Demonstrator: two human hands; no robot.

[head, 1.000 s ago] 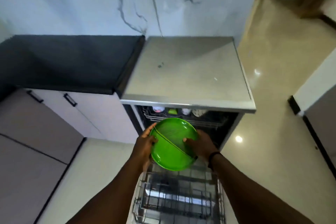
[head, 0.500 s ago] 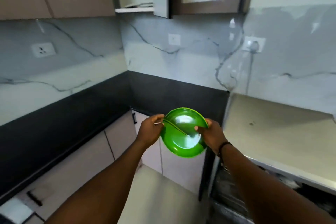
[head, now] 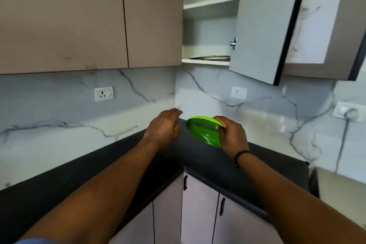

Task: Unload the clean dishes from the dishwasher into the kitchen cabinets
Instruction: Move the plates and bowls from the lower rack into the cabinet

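The right hand (head: 230, 134) grips the green plate (head: 204, 129) by its right edge, thumb on the rim, above the black counter (head: 198, 156). The left hand (head: 164, 127) floats just beside the plate, fingers loose and not touching it.

Bright green plate (head: 202, 129), shiny plastic, divided by a raised ridge. Tilted with its far rim up, held clear above the dark desk (head: 198, 156). Pinched at its near right rim by the right grip (head: 230, 134).
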